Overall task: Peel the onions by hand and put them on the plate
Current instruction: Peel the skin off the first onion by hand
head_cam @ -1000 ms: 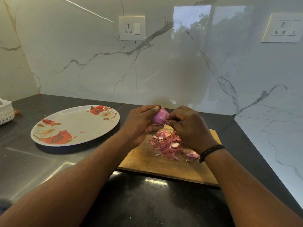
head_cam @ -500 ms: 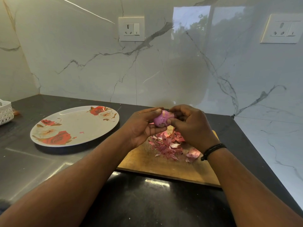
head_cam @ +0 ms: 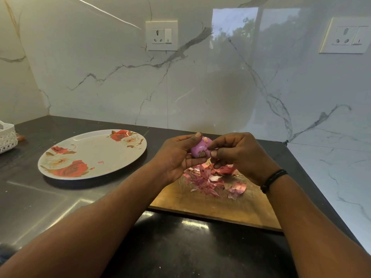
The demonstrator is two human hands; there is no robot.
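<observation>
holding a small pink onion [head_cam: 199, 149] between them, both hands hang just above the far end of a wooden cutting board [head_cam: 216, 205]. the left hand [head_cam: 174, 157] cups the onion from the left, its thumb over the top and its fingers [head_cam: 195, 161] curled under and round it. the right hand [head_cam: 241, 155] meets it from the right, its thumb and forefinger pinching at the onion's near end, where the surface looks rough and darker; whether a bit of skin sits between those fingertips i cannot tell. a black band [head_cam: 273, 180] circles the right wrist.

under the hands a heap of pink and reddish onion peels [head_cam: 208, 180] lies on the board, with one larger curl of peel lying a little apart toward the right. the board rests on a dark, glossy table [head_cam: 50, 207]. to the left of the board, well apart from the onion, sits an oval plate [head_cam: 94, 155] printed with red and cream roses; it carries only one tiny pink scrap. at the far left edge a white lattice basket [head_cam: 7, 138] stands on the table. behind everything rises a marble wall with two white sockets [head_cam: 161, 35].
</observation>
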